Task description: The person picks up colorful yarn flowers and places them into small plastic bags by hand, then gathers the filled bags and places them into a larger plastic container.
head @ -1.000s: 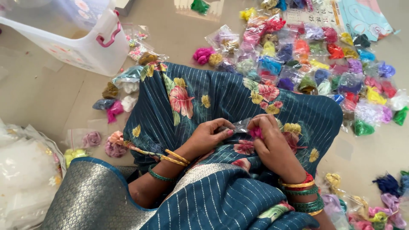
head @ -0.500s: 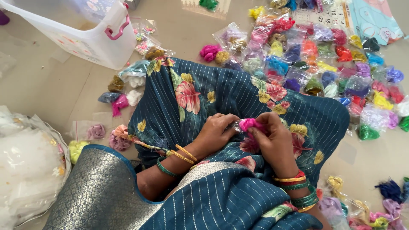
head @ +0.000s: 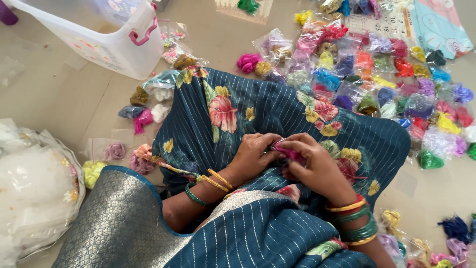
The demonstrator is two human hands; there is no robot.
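My left hand (head: 255,156) and my right hand (head: 317,166) meet over my lap, both pinching a small pink fabric flower (head: 286,150) between the fingertips. Most of the flower is hidden by my fingers. My lap is covered by a dark blue striped cloth with printed flowers (head: 258,106). Bangles ring both wrists.
Many small clear packets of coloured fabric flowers (head: 386,69) lie spread on the floor ahead and to the right. A white plastic bin with a pink latch (head: 106,42) stands at the upper left. A large clear bag of white material (head: 29,186) lies at the left. Loose flowers (head: 141,111) sit by my knee.
My hands have drawn closer together around the pink flower, which is now more covered by my fingers. The view has shifted slightly.
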